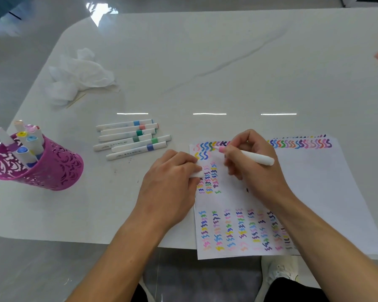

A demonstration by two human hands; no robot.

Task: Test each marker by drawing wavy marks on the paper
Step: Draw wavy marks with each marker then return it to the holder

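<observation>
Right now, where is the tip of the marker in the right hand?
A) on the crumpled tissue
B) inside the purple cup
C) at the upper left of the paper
C: the right hand grips the marker, and its pink tip is at the upper left of the paper.

Pen cup (36, 162) sits far left on the desk (205, 62), loose markers (131, 138) beside it, paper (292, 192) right, tissue (79, 75) behind.
</observation>
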